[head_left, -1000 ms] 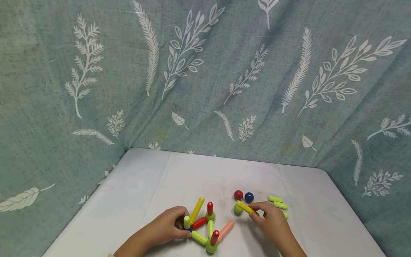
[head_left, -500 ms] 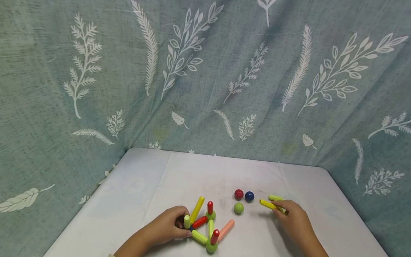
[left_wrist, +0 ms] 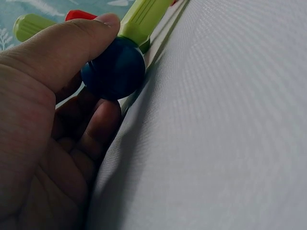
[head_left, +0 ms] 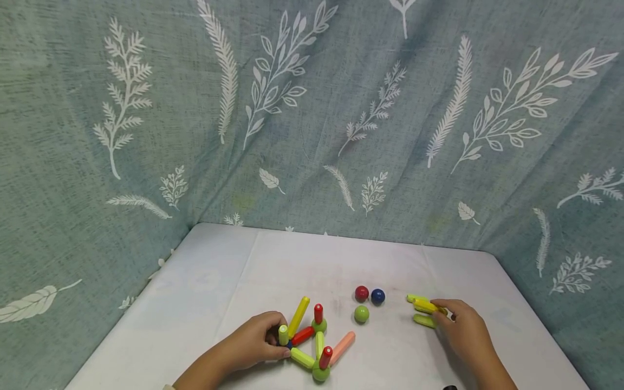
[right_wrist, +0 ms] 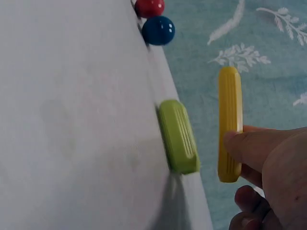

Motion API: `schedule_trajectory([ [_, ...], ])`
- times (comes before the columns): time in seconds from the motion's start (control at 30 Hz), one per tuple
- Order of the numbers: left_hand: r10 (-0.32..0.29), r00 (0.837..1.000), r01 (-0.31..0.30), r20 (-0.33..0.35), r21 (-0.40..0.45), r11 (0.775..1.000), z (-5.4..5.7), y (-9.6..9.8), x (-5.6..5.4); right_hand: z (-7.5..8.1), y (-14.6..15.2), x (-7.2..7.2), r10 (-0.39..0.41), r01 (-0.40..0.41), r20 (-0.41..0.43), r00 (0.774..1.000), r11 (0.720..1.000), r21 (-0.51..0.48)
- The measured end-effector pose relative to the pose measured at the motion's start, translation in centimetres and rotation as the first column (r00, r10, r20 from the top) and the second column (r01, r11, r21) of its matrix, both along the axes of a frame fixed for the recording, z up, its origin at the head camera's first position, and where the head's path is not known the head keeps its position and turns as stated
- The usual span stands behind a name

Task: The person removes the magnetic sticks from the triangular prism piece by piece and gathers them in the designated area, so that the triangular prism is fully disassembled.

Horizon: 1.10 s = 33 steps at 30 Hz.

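My left hand (head_left: 255, 341) grips the dark blue ball (left_wrist: 115, 72) at the left corner of a joined ball-and-stick frame. From that ball rise a light green stick (head_left: 283, 335) and a longer yellow stick (head_left: 299, 317). A red stick (head_left: 303, 336) and light green sticks link it to two green balls (head_left: 320, 372), each topped by an upright red stick (head_left: 326, 357). A pink stick (head_left: 343, 348) slants off the near green ball. Over at the right, my right hand (head_left: 465, 327) pinches a yellow stick (right_wrist: 230, 110) above loose light green sticks (right_wrist: 178, 139).
Loose red (head_left: 362, 293), blue (head_left: 377, 296) and green (head_left: 361, 313) balls sit between the frame and the right hand. A patterned cloth (head_left: 312, 135) hangs behind and beside the white table (head_left: 292, 260). A small dark object (head_left: 450, 388) shows at the bottom edge.
My right hand has carried the yellow stick away from the loose green ball, rightward to the light green sticks. The left hand stays on the frame's blue ball.
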<state>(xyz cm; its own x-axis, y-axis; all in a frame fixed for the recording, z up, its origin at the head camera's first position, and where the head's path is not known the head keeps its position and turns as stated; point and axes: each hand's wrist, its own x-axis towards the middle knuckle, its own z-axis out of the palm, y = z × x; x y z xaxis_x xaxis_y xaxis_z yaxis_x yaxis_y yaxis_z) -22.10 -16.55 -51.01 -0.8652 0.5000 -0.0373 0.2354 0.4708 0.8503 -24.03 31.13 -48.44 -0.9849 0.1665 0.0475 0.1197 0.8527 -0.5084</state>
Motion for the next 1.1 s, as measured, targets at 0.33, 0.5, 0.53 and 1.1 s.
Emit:
schedule_trajectory([
  [0.33,0.008,1.000,-0.009,0.019,0.018,1.000,-0.2,0.0,-0.1,0.0,3.1,-1.2,-0.041,0.040,0.030,0.999,0.999,0.033],
  [0.5,0.003,1.000,-0.004,0.024,0.017,1.000,-0.2,0.1,-0.2,-0.5,4.5,-1.6,-0.085,0.084,0.047,0.995,0.996,0.025],
  [0.53,0.003,1.000,-0.003,0.023,0.015,1.000,-0.2,0.1,-0.2,-0.6,4.7,-1.7,-0.092,0.092,0.049,0.995,0.996,0.021],
  [1.1,-0.004,1.000,0.004,-0.011,-0.013,1.000,-0.2,0.1,-0.2,-2.1,7.2,-1.8,-0.166,0.166,0.090,0.982,0.986,0.009],
])
